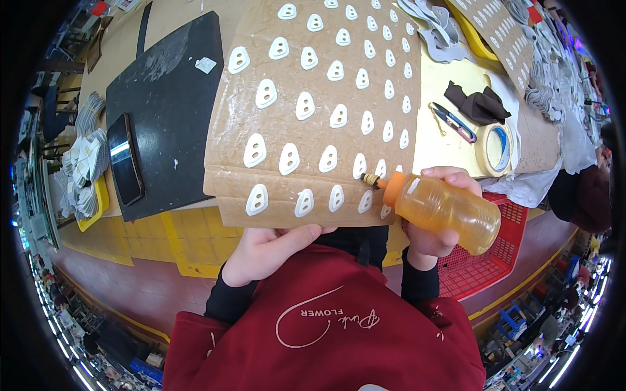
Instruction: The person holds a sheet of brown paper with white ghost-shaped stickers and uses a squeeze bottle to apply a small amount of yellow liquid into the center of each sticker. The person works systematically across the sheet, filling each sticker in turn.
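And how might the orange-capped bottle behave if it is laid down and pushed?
The bottle would probably roll, because its body is round. Its translucent wall looks like plastic, so it may flex when the right hand squeezes.

Looking over a dull reddish floor [130,283], meeting a yellow line [525,284] to the right and a yellow band [150,238] below the near edge of the tan surface [186,10]. Spotting blue stools [512,319] at near right, catching bright tube lights [564,367] at near left and right.
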Motion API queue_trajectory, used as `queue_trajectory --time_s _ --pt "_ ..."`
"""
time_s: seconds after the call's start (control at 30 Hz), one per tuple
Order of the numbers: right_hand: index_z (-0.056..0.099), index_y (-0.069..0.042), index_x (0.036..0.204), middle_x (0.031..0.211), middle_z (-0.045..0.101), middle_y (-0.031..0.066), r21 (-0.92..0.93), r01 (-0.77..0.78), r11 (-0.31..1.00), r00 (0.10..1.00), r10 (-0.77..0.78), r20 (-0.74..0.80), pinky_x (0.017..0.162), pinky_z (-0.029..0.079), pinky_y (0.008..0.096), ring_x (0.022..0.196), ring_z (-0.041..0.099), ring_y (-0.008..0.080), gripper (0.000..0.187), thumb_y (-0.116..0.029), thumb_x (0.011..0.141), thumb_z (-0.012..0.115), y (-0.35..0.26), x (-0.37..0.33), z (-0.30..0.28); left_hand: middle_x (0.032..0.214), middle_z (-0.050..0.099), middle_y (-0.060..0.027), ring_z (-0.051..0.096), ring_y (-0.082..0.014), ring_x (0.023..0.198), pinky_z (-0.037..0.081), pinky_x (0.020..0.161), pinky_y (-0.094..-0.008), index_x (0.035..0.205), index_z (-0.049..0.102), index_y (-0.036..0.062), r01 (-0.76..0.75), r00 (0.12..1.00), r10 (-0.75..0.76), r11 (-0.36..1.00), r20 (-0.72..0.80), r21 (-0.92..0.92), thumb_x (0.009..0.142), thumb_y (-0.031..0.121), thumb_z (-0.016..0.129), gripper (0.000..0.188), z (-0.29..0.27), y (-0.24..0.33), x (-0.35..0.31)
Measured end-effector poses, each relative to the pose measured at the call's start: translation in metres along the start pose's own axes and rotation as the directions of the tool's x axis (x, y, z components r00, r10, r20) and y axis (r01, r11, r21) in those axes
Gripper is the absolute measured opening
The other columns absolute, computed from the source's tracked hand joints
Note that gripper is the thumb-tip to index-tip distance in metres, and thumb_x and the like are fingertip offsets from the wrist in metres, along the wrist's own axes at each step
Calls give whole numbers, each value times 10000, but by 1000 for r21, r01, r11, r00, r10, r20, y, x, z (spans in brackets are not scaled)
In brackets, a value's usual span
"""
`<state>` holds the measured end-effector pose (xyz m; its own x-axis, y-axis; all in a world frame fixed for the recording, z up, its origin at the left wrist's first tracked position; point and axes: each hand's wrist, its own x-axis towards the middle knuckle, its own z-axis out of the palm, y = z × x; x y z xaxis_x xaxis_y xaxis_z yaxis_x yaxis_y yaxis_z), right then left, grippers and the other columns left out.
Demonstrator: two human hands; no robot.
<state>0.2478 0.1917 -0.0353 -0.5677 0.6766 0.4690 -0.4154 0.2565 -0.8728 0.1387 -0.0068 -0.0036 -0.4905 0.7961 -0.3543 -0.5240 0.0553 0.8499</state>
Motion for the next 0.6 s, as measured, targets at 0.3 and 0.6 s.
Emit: queue_trajectory --time_s 0.3,0.6 --pt "436 11 997 884 516 179 -85 27 996 996 -19 88 670 465 281 804 544 223 768 -660 656 587 -11 -4 1 1105 534 -172 549 -255 1000 474 863 -369 1167 418 -57 12 999 -19 987 44 160 809 -43 504 368 -1 0 -2" --pt "488 4 1068 1027 526 156 -78 -6 997 974 23 227 735 465 281 902 544 206 710 -438 594 777 -20 8 -3 1074 563 -150 557 -219 986 459 864 -326 1136 465 -51 -7 998 -6 977 60 212 818 -43 494 319 -1 -2 -3"
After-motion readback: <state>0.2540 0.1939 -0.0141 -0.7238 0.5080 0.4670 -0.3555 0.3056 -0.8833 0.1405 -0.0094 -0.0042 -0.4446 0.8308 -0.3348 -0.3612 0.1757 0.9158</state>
